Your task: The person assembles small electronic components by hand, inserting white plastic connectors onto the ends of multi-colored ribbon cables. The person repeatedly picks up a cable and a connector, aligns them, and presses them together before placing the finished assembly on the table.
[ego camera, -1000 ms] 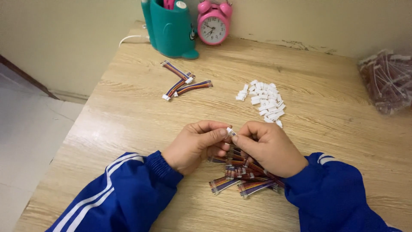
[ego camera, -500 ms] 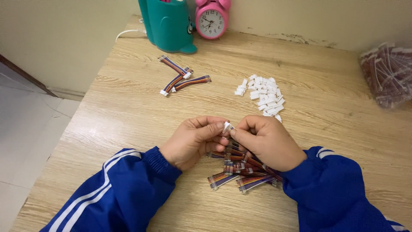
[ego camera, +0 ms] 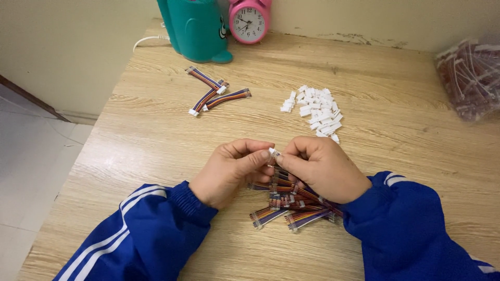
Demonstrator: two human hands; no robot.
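Near the desk's (ego camera: 156,135) far left corner stands a teal container (ego camera: 197,28), with a pink alarm clock (ego camera: 249,21) just beside it against the wall. In front of them lie three short ribbon cables (ego camera: 214,92), loosely crossed. Toward the near edge, the left hand (ego camera: 232,170) has its grip closed, thumb and fingertips pinched on a small white connector (ego camera: 273,152). The right hand (ego camera: 323,169) meets it there, its own grip pinched shut on the same connector and the cable end going into it, so the two hands touch at the fingertips. Under and just behind the hands lies a pile of multicoloured ribbon cables (ego camera: 289,205), partly covered by the right hand. Mid-desk, beyond the right hand, sits a heap of loose white connectors (ego camera: 316,108). At the far right edge rests a clear bag of cables (ego camera: 471,78).
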